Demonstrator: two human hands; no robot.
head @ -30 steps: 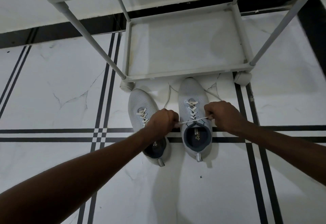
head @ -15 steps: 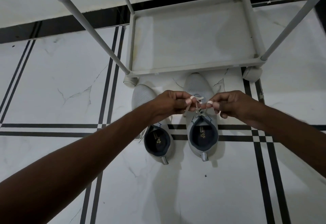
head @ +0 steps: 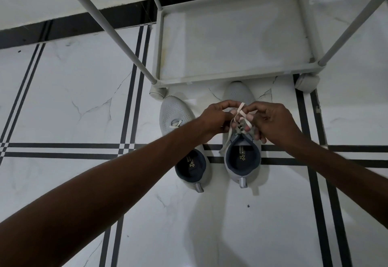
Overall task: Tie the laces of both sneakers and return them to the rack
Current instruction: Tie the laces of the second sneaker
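While both hands meet over the right sneaker (head: 241,157), the lace (head: 239,113) is pinched between them, right above the tongue. Left hand (head: 216,119) has its fingers curled in, thumb and forefinger closed on one strand. Right hand (head: 273,121) mirrors it, fingertips (head: 249,117) clamped on the other strand, the remaining fingers folded down toward the shoe's collar. Between the two hands the lace crosses itself and one end pokes upward. A loose tail drops down the left side of the shoe to the floor (head: 73,102).

That right sneaker sits on the floor, heel toward the camera, toe touching or tucked just under the front edge of the rack (head: 231,77); which one, I cannot tell. Just beside it, the left sneaker (head: 184,140) stands on the floor too, partly hidden by the left forearm. Its lace shows only as a small white piece near the toe, so tied or loose is impossible to call.

Rack's bottom shelf is bare and pale, its legs rising out of frame, a round foot at each front corner. White marble-look tiles run underneath, cut by black stripes passing under both shoes.
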